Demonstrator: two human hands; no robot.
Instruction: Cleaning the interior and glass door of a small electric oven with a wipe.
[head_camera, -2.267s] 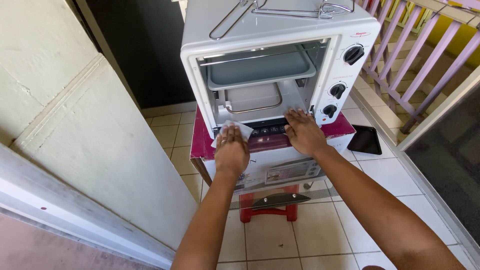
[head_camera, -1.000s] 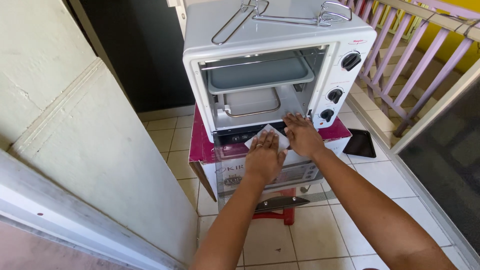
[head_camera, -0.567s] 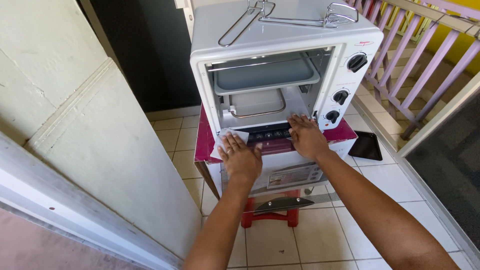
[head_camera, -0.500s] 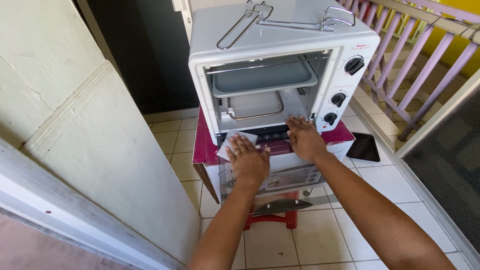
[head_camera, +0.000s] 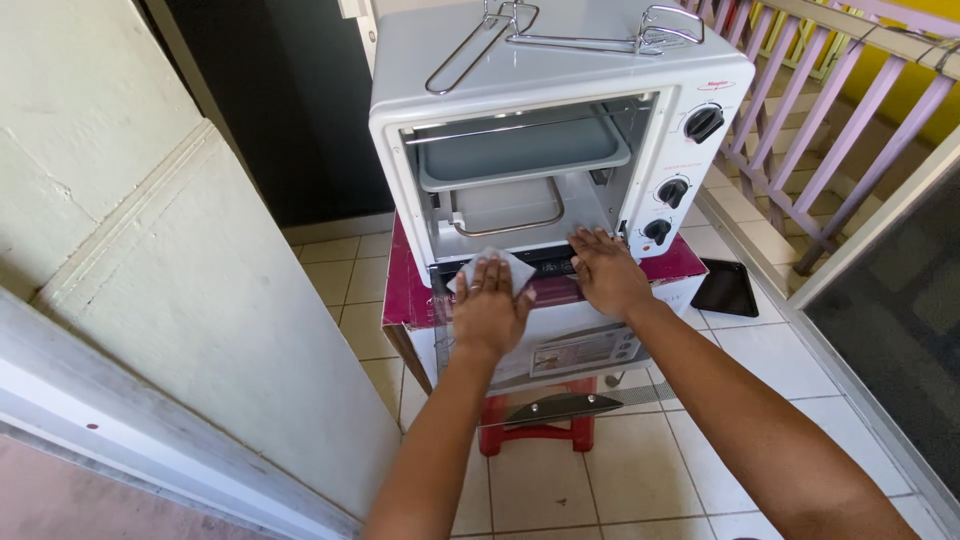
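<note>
left hand (head_camera: 489, 305) flat, fingers spread, pressing soft limp white cloth (head_camera: 497, 267) on open glass oven door (head_camera: 545, 350); right hand (head_camera: 607, 273) at 3 o'clock, open, bracing it. door prob fragile, slick.

One oven (head_camera: 560, 130), three knobs (head_camera: 703, 122), one cloth (head_camera: 492, 271), two hands (head_camera: 488, 310).

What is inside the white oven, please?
Inside the oven a grey tray sits on the upper level, with a wire rack on the floor below. The tray hides the upper back wall, and whether it holds anything cannot be seen.
</note>
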